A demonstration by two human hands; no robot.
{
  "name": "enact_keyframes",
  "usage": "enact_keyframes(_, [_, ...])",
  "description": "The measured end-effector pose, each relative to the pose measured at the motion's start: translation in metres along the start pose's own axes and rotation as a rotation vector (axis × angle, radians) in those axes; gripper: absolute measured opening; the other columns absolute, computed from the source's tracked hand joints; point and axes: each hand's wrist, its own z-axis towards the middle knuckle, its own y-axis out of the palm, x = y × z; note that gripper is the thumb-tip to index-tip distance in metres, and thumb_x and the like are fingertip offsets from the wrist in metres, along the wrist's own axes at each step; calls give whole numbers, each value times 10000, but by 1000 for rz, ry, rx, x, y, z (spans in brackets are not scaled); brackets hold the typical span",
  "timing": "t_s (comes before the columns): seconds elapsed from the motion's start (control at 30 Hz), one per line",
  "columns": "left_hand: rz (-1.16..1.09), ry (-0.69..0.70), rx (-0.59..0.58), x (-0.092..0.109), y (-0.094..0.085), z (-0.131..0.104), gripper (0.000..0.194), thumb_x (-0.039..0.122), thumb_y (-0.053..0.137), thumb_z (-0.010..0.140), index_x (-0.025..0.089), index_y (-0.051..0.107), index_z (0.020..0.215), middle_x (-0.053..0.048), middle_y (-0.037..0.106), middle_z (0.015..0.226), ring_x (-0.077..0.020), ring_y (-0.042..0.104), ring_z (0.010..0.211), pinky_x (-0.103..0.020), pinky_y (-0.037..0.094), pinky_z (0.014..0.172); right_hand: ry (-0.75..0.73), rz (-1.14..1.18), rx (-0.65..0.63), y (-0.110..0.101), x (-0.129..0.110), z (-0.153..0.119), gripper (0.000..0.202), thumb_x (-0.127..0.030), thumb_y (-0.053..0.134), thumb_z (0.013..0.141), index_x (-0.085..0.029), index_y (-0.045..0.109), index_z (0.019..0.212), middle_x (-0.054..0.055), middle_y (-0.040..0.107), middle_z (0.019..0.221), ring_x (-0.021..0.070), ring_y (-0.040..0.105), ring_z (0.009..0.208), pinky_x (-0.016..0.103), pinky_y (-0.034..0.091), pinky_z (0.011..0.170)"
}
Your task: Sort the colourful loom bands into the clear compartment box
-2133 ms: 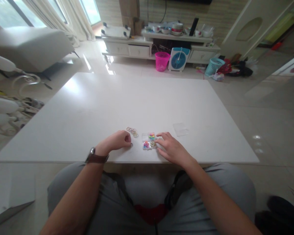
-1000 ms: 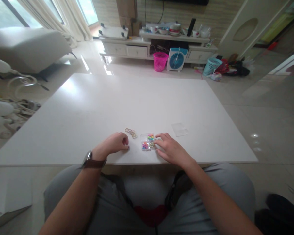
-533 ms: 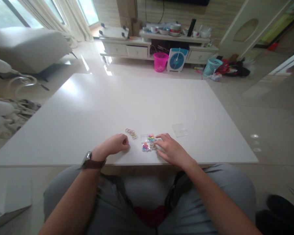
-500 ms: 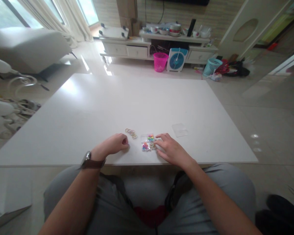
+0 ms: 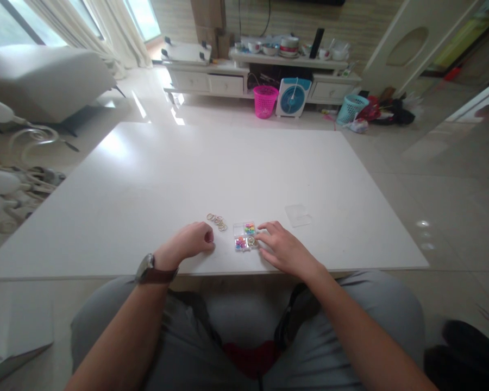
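A small clear compartment box (image 5: 238, 229) lies near the table's front edge. Bright coloured pieces (image 5: 249, 228) fill its back right section, and more coloured pieces (image 5: 240, 243) sit in the front left one. Gold-coloured rings (image 5: 251, 241) are in the front right section; the back left one looks bare. My right hand (image 5: 283, 247) is at the box's right side, fingers apart, fingertips at its edge. My left hand (image 5: 193, 239), with a watch at the wrist, rests closed on the table left of the box; what its fingers hold is hidden. Several loose gold-coloured rings (image 5: 217, 221) lie just beyond it.
A thin clear plastic lid (image 5: 298, 215) lies on the white table (image 5: 236, 168), right of the box. Past the table stand a pink basket (image 5: 264, 102), a blue box fan (image 5: 293, 98) and a low cabinet (image 5: 212, 82) with dishes on top.
The view has shifted very slightly. Both hands keep nearly the same place and pose, and the box, rings and lid stay where they were on the table.
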Motion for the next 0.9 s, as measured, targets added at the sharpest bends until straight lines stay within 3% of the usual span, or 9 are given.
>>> enact_keyframes(0.2, [-41, 38, -11, 13, -9, -6, 92, 219, 535, 754, 185, 594, 693, -29, 643, 709, -151, 516, 622, -280, 351, 587, -2, 6, 10, 0, 0, 1, 255, -169, 591, 910, -203, 650, 1156, 122, 561, 1271, 267, 464, 1223, 460, 478, 1038])
enact_keyframes(0.53, [-223, 216, 92, 11, -17, -5, 90, 227, 554, 790, 181, 571, 714, 3, 593, 666, -133, 502, 625, -261, 357, 595, -12, -21, -1, -1, -1, 0, 243, -170, 579, 918, -188, 652, 1149, 124, 565, 1270, 269, 469, 1213, 440, 482, 1030])
enact_keyframes(0.73, [-414, 282, 231, 50, -1, -1, 163, 288, 591, 865, 171, 703, 848, -16, 693, 742, -137, 598, 700, -252, 441, 699, 6, -5, 70, -3, -3, 1, 261, -183, 565, 934, -194, 632, 1185, 116, 585, 1245, 265, 486, 1181, 443, 485, 1018])
enact_keyframes(0.9, [-415, 310, 241, 76, 19, 5, 117, 230, 625, 860, 179, 727, 884, -6, 709, 751, -124, 592, 673, -239, 425, 682, 57, -17, 123, -5, -3, 2, 211, -196, 564, 940, -183, 637, 1137, 118, 599, 1213, 269, 506, 1158, 436, 493, 998])
